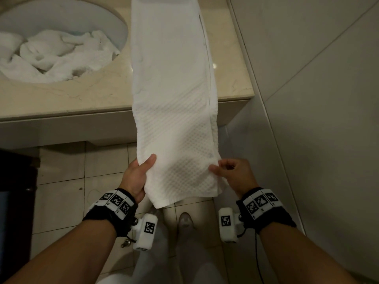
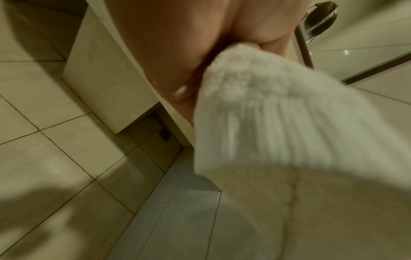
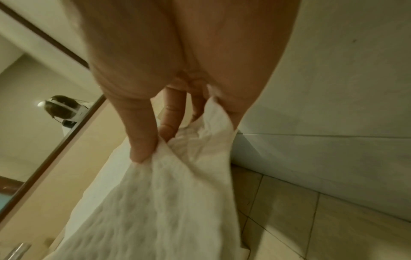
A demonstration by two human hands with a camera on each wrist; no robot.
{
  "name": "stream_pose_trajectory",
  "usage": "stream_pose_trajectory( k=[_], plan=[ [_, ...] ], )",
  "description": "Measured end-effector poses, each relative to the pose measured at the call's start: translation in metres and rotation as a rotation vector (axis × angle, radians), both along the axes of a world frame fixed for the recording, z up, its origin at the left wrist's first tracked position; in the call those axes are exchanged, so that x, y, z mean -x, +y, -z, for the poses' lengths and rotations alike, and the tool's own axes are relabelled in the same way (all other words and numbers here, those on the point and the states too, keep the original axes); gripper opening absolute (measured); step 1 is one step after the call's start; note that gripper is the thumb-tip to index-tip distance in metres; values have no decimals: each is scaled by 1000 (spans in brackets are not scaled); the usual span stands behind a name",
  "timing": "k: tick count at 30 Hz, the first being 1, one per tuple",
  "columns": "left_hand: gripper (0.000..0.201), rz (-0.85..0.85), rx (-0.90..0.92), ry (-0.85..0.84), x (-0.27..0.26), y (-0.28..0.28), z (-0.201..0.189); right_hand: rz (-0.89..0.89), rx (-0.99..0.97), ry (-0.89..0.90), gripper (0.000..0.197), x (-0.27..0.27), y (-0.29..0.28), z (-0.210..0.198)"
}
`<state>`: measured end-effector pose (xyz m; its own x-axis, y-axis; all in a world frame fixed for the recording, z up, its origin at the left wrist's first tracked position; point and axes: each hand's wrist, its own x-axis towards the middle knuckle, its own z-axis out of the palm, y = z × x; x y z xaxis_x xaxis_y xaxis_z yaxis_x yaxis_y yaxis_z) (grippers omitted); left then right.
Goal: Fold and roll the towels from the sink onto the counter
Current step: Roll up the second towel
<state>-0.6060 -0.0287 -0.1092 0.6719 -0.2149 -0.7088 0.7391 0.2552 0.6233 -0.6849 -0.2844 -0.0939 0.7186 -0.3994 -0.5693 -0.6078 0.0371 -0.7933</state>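
Note:
A long white waffle-weave towel (image 1: 172, 89), folded lengthwise into a strip, lies along the beige counter (image 1: 86, 93) and hangs over its front edge toward me. My left hand (image 1: 139, 173) grips the towel's near left edge, thumb on top. At the near right edge my right hand (image 1: 227, 171) pinches the cloth between thumb and fingers. The left wrist view shows the towel (image 2: 278, 123) bunched under my palm. In the right wrist view my fingers (image 3: 142, 140) pinch a fold of the towel (image 3: 169, 193). More crumpled white towels (image 1: 51, 56) fill the round sink (image 1: 117, 19) at the left.
A pale wall (image 1: 307, 78) runs close along the counter's right end. Tiled floor (image 1: 67, 191) lies below the counter, with a dark object (image 1: 12, 201) at the far left. My feet and legs (image 1: 184, 222) stand under the hanging towel end.

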Motion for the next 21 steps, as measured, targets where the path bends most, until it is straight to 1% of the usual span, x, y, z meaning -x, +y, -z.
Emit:
stream_pose_trajectory(
  k=[3, 6, 8, 11, 14, 16, 17, 18, 19, 20, 21],
  plan=[
    [36, 0, 12, -10, 2, -1, -3, 45, 93, -5, 24, 6, -2, -4],
    [34, 2, 21, -23, 3, -5, -8, 33, 106, -38, 24, 8, -1, -12],
    [29, 6, 18, -36, 4, -6, -11, 33, 98, -73, 25, 9, -1, -18],
    [25, 6, -9, -53, 5, -8, -14, 39, 117, -98, 33, 10, 3, -25],
    [26, 17, -17, -46, 6, -7, -15, 71, 175, -116, 39, 7, 7, -27],
    [30, 23, -6, -34, 6, -6, -16, 35, 179, -143, 33, 3, 10, -31],
    [32, 28, 5, -28, 6, -6, -16, -8, 176, -151, 27, 2, 11, -32],
    [34, 33, 17, -23, 7, -5, -16, -49, 159, -148, 19, 2, 12, -31],
    [35, 34, 26, -17, 8, -4, -16, -92, 153, -123, 17, 4, 13, -30],
    [35, 31, 31, -13, 8, -3, -16, -142, 182, -85, 25, 6, 12, -28],
    [34, 25, 31, -12, 8, -3, -16, -200, 249, -28, 38, 8, 10, -25]
  ],
)
